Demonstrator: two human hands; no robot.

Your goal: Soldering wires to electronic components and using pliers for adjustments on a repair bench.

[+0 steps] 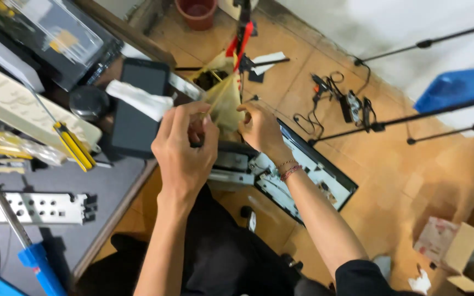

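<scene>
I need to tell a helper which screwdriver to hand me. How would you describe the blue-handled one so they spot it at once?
Start at the grey bench on the left of the view. Go to its near corner, below the white perforated metal bracket. The screwdriver lies there aslant, its long shaft crossing the bracket; its handle is plain blue, while the other screwdrivers farther back are yellow and black.

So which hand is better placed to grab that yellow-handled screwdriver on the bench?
Probably the left hand: the yellow-handled screwdriver lies on its side, while the right hand is over the floor pinching the yellowish bag.

Yellow-handled screwdriver (pixel 74 146) and blue-handled tool (pixel 39 266) at left, red plastic bucket (pixel 196 12) top centre, open cardboard box (pixel 470 255) lower right
</scene>
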